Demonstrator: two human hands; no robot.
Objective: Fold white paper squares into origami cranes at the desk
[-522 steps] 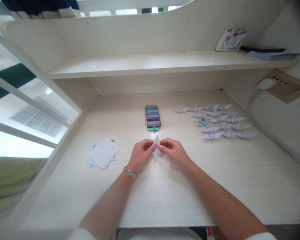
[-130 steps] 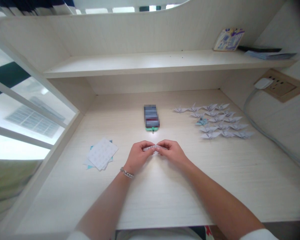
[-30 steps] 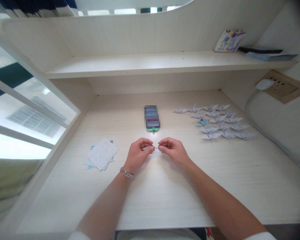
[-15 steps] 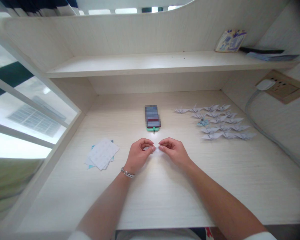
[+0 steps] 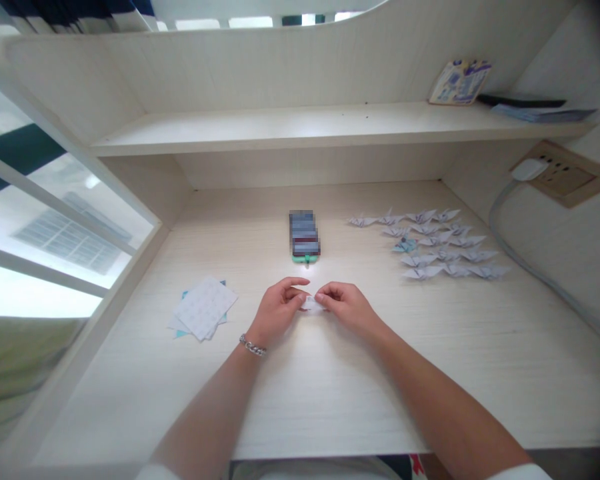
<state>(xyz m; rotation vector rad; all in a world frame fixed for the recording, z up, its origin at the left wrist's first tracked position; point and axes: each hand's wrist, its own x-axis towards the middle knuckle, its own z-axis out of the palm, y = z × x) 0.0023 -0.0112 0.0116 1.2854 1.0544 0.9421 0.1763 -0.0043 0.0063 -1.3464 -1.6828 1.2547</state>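
Your left hand (image 5: 279,310) and right hand (image 5: 349,308) each pinch one end of small white folded paper piece (image 5: 312,304). Piece sits between your fingertips, just above pale wood tabletop (image 5: 330,400), long axis left-right, both hands equally near.

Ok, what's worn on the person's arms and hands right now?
The left hand and right hand are ungloved, and no rings show. A silver chain bracelet circles the left wrist. The forearms are uncovered. White sleeves show only at the bottom edge: left sleeve, right sleeve.
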